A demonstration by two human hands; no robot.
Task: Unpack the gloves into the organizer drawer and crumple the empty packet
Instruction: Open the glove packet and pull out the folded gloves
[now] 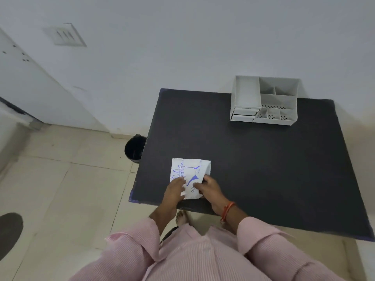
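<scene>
A white glove packet (191, 171) with blue print lies flat on the dark table (253, 159), near its front left corner. My left hand (174, 188) rests on the packet's left lower part, fingers spread. My right hand (209, 188) pinches the packet's lower right edge. The white organizer (263, 100) stands at the table's far edge against the wall, with several open compartments and small drawers at its front left (243, 114). No gloves show outside the packet.
A black bin (135, 148) stands on the tiled floor by the table's left side. A dark round mat (9, 234) lies at the far left of the floor. A white wall backs the table.
</scene>
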